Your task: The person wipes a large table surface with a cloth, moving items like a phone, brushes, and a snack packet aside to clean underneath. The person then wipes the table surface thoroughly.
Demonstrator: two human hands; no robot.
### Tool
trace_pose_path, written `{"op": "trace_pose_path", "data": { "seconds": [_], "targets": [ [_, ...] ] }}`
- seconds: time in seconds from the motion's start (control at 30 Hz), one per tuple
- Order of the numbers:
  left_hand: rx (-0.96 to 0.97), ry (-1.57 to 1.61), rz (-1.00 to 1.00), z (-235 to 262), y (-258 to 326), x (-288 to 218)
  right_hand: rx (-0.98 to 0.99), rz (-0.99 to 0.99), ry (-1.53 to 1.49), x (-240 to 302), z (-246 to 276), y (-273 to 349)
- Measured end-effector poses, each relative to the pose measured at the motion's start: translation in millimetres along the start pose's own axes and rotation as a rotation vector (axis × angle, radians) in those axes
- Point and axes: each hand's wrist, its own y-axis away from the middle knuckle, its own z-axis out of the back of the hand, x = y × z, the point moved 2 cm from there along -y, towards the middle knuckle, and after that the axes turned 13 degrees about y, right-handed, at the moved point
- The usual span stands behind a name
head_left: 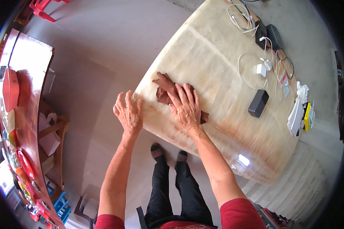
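Brown crumpled cloth [168, 91] under flat, spread R hand [186, 107] – L hand [129, 112] open on glossy cream stone table [218, 76] edge

A black box [258, 103] lies on the pale stone table [218, 49] near coiled white cables [248, 72] and a white charger [261, 70]. Papers [296, 116] and a yellow item [307, 116] sit at the far edge. A red wooden counter [28, 99] holds a red container [10, 89]; blue stools [61, 206] stand below.
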Motion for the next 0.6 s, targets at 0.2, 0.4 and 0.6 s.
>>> {"op": "trace_pose_path", "data": {
  "seconds": [0.2, 0.4, 0.6],
  "targets": [
    [0.34, 0.174, 0.427, -13.0, -53.9, -6.2, -0.049, -0.061, 0.07, -49.3, -10.2, -82.5],
    [0.293, 0.164, 0.529, -12.9, -55.7, -14.0, -0.106, -0.084, 0.151, -106.5, -27.9, -148.1],
    [0.23, 0.112, 0.489, -15.5, -61.4, -16.0, -0.113, -0.082, 0.189, -158.3, -30.6, -215.0]
  ]
}}
